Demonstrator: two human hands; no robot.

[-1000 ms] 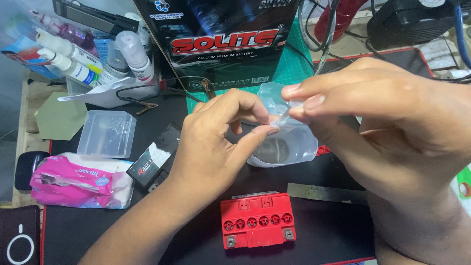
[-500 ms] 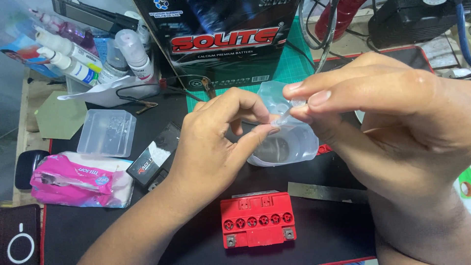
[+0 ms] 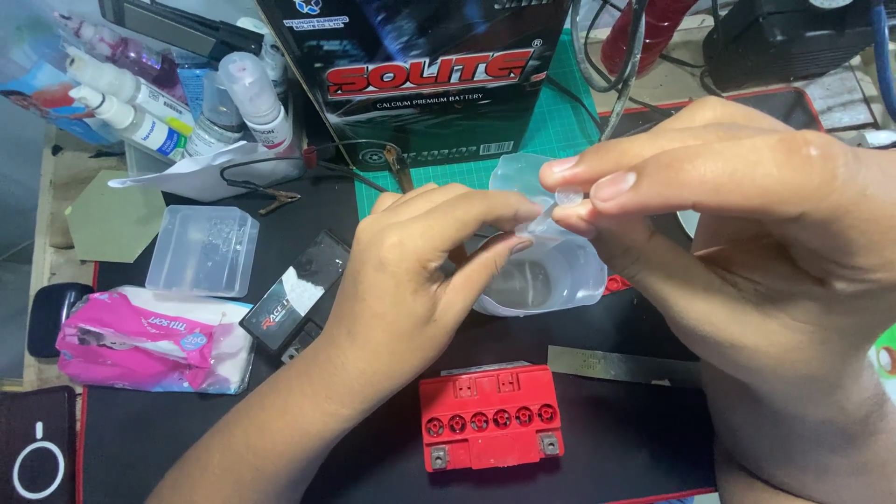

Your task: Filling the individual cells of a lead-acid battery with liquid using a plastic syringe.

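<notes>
Both hands hold a small clear plastic bag [image 3: 546, 271] above the dark mat. My left hand [image 3: 425, 271] pinches the bag's top edge from the left with thumb and forefinger. My right hand [image 3: 747, 215] pinches the same edge from the right, fingertips touching the left hand's. The bag hangs open below them, and something pale shows inside it. A small red battery [image 3: 490, 415] with a row of round ports lies flat on the mat below the hands.
A large dark battery box [image 3: 420, 84] stands behind the hands on a green cutting mat [image 3: 560, 131]. At left are a clear plastic container [image 3: 201, 252], a pink tissue pack [image 3: 149, 341], a small black box [image 3: 299, 299] and several bottles [image 3: 187, 93]. A metal ruler [image 3: 621, 366] lies at right.
The hands stay nearly where they were; the fingertips have shifted slightly on the bag's top edge.
</notes>
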